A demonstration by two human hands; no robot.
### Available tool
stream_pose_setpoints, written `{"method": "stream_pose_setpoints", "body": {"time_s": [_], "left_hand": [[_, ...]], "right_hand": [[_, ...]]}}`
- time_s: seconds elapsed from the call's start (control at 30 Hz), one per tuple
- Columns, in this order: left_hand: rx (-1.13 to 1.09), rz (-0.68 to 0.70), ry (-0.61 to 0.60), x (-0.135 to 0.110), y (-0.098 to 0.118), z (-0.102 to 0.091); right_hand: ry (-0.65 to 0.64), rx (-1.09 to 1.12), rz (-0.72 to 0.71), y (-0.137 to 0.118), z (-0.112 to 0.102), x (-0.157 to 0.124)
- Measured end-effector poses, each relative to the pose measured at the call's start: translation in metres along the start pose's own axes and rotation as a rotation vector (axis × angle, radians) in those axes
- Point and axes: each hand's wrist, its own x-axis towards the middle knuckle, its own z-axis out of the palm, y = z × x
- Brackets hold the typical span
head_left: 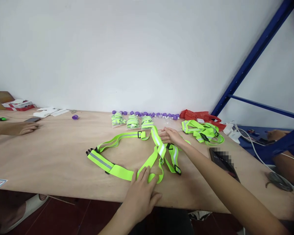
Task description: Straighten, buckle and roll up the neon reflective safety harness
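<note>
A neon-green reflective vest made of elastic straps (122, 172) lies spread in a loop on the wooden table, with silver stripes and black buckles. My left hand (142, 189) rests on its near strap, fingers stretched out and lying flat. Behind the raised middle strap, my right hand (171, 136) is held with its fingers extended to the left; whether the fingertips touch the strap I cannot tell. A shorter strap end with a black slider (177, 169) lies to the right of the crossing.
Bagged green straps (132, 121) and a row of purple caps (161, 115) line the wall. More loose green straps (203, 131), a red plastic bag (202, 116) and a phone (221, 163) lie right. Another person's hand (26, 128) rests at left; a blue metal frame (254, 55) stands right.
</note>
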Motion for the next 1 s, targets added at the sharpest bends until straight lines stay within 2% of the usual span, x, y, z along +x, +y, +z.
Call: {"method": "stream_pose_setpoints", "body": {"time_s": [0.13,0.23,0.37,0.47,0.57,0.67,0.77,0.87,1.0], "left_hand": [[0.027,-0.041,0.024,0.004,0.0,0.0],[0.083,-0.033,0.024,0.003,-0.004,0.005],[0.148,-0.019,0.033,-0.001,-0.021,0.006],[0.171,0.001,0.051,-0.005,-0.037,0.0],[0.189,0.023,0.044,-0.009,-0.052,-0.006],[0.187,0.048,0.045,-0.012,-0.061,-0.011],[0.178,0.06,0.022,-0.013,-0.064,-0.014],[0.191,0.045,0.018,-0.012,-0.062,-0.012],[0.233,-0.003,0.154,-0.012,-0.051,-0.006]], "right_hand": [[0.049,-0.182,-0.123,0.018,0.004,-0.062],[0.054,-0.557,-0.292,0.038,0.003,-0.112],[-0.016,-0.81,-0.348,0.065,-0.015,-0.152],[-0.124,-0.93,-0.43,0.081,-0.04,-0.163],[-0.124,-1.002,-0.481,0.098,-0.063,-0.168],[-0.103,-1.012,-0.544,0.113,-0.075,-0.172],[-0.057,-1.017,-0.578,0.121,-0.076,-0.176],[-0.012,-1.052,-0.565,0.115,-0.069,-0.178],[0.042,-1.063,-0.556,0.09,-0.06,-0.18]]}}
